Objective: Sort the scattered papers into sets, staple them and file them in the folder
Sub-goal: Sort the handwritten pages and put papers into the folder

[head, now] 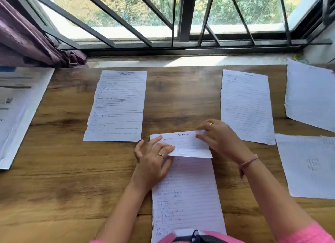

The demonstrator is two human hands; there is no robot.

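Observation:
A set of lined handwritten sheets [186, 193] lies on the wooden table [63, 170] right in front of me. Its top sheet [183, 143], headed "Section 2", is lifted and curled up at the far end. My left hand [154, 161] pinches that raised sheet at its left edge. My right hand [221, 139] pinches its top right corner. Another written sheet [117, 105] lies flat to the upper left. Three more lined sheets lie to the right: one [246, 106] beside my right hand, one [311, 95] at the far right, one [308, 166] at the near right.
A white printed plastic folder or envelope [18, 112] lies at the table's left edge. A purple curtain [27, 43] hangs at the back left. A barred window [172, 25] and its sill run along the table's far side.

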